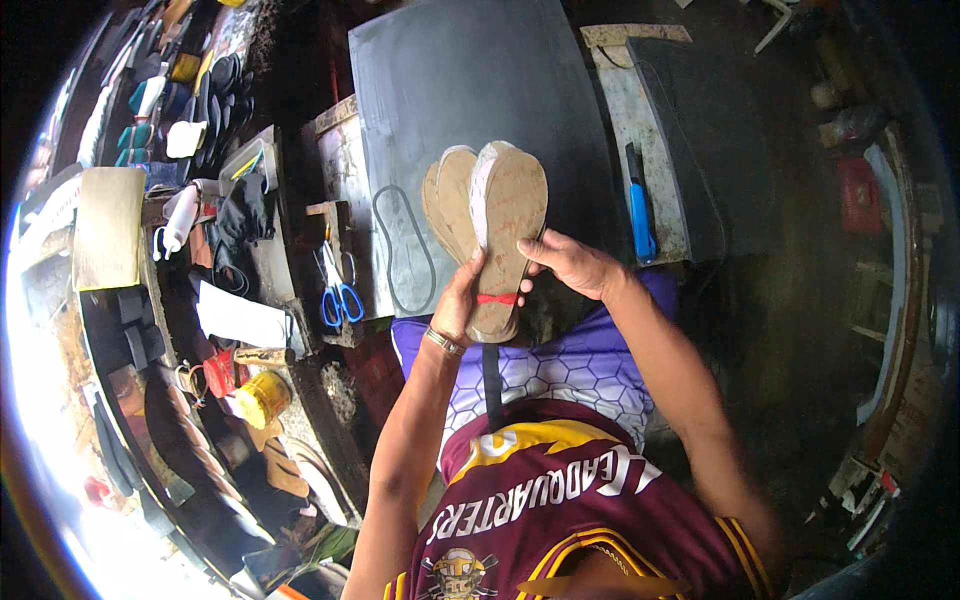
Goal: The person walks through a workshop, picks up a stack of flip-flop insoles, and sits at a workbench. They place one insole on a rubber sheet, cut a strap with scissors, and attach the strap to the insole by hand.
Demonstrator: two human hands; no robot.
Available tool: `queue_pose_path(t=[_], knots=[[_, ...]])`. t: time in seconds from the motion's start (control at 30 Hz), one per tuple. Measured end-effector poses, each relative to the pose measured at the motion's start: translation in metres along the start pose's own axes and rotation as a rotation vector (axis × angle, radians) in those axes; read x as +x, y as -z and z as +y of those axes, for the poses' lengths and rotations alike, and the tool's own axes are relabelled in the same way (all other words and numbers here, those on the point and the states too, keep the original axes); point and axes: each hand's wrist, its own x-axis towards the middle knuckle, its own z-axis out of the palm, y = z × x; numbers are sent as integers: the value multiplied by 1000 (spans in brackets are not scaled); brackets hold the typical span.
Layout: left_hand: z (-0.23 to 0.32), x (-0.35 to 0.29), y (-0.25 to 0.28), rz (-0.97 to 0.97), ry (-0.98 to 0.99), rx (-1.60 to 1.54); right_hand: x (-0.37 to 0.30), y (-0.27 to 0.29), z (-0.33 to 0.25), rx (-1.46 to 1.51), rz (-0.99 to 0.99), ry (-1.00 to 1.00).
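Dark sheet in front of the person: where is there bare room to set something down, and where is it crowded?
The dark sheet is bare from its far edge down to the held soles, and to their right, toward the blue cutter. Its near-left part bears a sole outline. Left of the sheet is crowded: scissors, white bottle, yellow container.

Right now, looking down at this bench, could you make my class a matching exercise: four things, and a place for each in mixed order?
Things
1. Bundle of soles
2. Scissors
3. Knife
4. Sole outline

Places
A. On the pale board, right of the dark sheet
B. On the dark sheet itself
C. In the left hand and right hand
D. Past the dark sheet's left edge

Pairs: 1-C, 2-D, 3-A, 4-B
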Motion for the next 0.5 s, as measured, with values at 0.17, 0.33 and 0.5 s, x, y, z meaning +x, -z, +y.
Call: queue_pose_path(t=[0.17, 0.33, 0.5], knots=[[-14, -20, 19, -90, -64, 46, -6, -22, 18, -51, -52, 99], [-37, -57, 42, -44, -165, -33, 0, -52, 38, -78, 291, 169], [-59, -99, 63, 43, -213, -17, 6, -80, 53, -65, 455, 205]])
